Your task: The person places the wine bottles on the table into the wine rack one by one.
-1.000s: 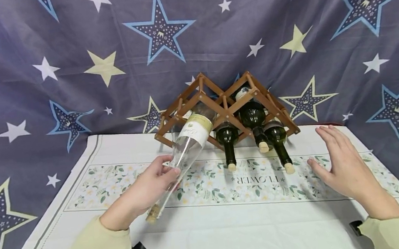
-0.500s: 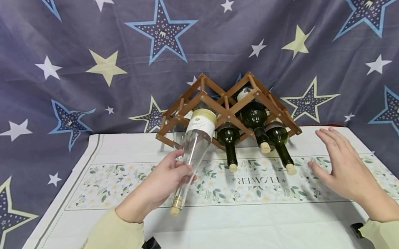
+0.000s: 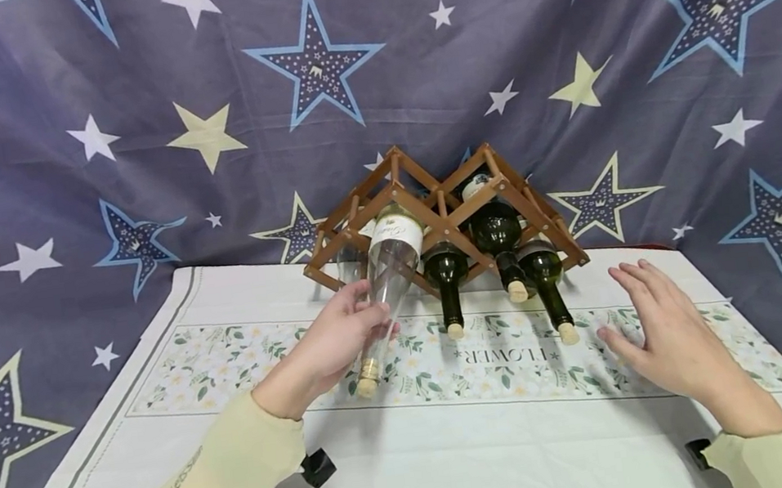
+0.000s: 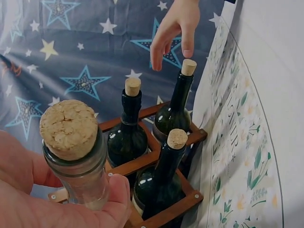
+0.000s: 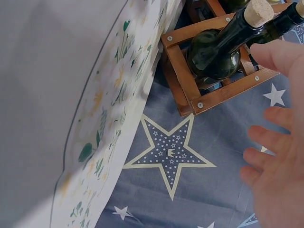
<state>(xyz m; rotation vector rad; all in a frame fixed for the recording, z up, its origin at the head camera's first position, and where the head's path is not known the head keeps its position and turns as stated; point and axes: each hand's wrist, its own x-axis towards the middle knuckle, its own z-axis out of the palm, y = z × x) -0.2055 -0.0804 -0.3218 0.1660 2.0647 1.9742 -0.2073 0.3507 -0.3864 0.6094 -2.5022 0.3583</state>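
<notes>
My left hand (image 3: 344,334) grips the neck of a clear, corked wine bottle (image 3: 393,256) with a white label. The base end of that bottle points into the upper left slot of a wooden wine rack (image 3: 448,228), and its cork (image 4: 69,129) points back toward me. Three dark green bottles lie in the rack, necks outward: one in the middle (image 3: 445,270), one at the upper right (image 3: 496,230) and one at the lower right (image 3: 544,269). Right of the rack, my right hand (image 3: 669,331) hovers with fingers spread, holding nothing. In the right wrist view its fingers (image 5: 268,137) look relaxed.
Another clear bottle (image 3: 351,264) shows partly behind the rack's left slats. The rack stands at the back of a white-covered table (image 3: 508,459) with a floral runner (image 3: 230,372). Behind it hangs a star-patterned cloth (image 3: 412,68).
The left hand has carried the clear bottle rightward and farther from me, its base end moving into the rack's upper left slot. My right hand has barely shifted.
</notes>
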